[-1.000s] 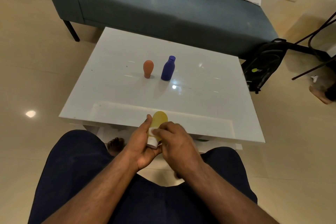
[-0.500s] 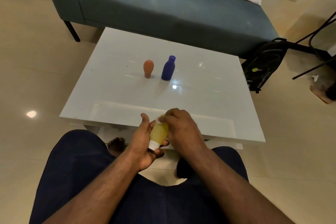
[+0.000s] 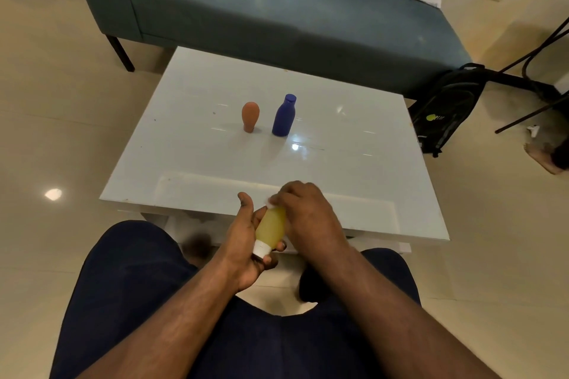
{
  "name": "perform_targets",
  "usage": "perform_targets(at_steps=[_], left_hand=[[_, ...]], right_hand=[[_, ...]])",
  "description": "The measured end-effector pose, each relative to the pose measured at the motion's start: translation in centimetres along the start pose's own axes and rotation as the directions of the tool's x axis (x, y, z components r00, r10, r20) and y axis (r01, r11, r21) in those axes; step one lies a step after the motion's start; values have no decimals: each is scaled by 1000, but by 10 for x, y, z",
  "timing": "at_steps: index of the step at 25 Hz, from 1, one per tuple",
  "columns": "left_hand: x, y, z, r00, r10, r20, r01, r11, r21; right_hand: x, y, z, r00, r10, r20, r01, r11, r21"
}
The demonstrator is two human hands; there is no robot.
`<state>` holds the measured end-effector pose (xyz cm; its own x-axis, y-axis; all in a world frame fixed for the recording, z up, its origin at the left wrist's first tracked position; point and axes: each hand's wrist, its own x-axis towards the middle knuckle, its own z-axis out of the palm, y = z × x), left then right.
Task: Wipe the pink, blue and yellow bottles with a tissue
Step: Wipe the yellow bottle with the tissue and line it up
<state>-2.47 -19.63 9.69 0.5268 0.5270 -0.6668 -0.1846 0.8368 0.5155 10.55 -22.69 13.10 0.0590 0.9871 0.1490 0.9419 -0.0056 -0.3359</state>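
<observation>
Yellow bottle (image 3: 270, 226) lies tilted in my left hand (image 3: 246, 243), white cap (image 3: 261, 248) toward me, just short of the desk (image 3: 197, 163) edge and above my lap. I hold it low like this, I judge, so its upper end stays bare for wiping. That hand cradles it from below, fingers curled under the cap end, thumb raised and free. My right hand (image 3: 308, 218) arches over the far end, fingertips bunched and pinching a scrap of white tissue (image 3: 270, 202) against the bottle. Well beyond both hands, the pink bottle (image 3: 250, 116) and blue bottle (image 3: 284, 115) stand upright, close together.
</observation>
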Motion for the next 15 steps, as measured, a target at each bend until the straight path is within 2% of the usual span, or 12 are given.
perform_targets(at_steps=[2,5,7,8,12,15], left_hand=[[1,-2,-1,1000,10,22,-10,1000,-2],[0,0,-2,999,10,48,-8,999,-38],[-1,2,-2,998,9,60,-7,999,-39],[0,2,-1,998,13,59,-11,999,-30],[3,-1,-1,999,14,39,-13,1000,-21],[3,0,-5,1000,6,27,-4,998,-60]], right_hand=[[0,-3,3,995,98,-20,-98,995,34],[-24,-28,13,997,-41,59,41,999,2],[-29,-24,11,994,-84,70,83,996,21],[-24,-15,11,997,-64,38,62,997,48],[-4,9,9,977,203,-70,-184,959,214],[-17,-5,14,981,178,-74,-158,963,219]])
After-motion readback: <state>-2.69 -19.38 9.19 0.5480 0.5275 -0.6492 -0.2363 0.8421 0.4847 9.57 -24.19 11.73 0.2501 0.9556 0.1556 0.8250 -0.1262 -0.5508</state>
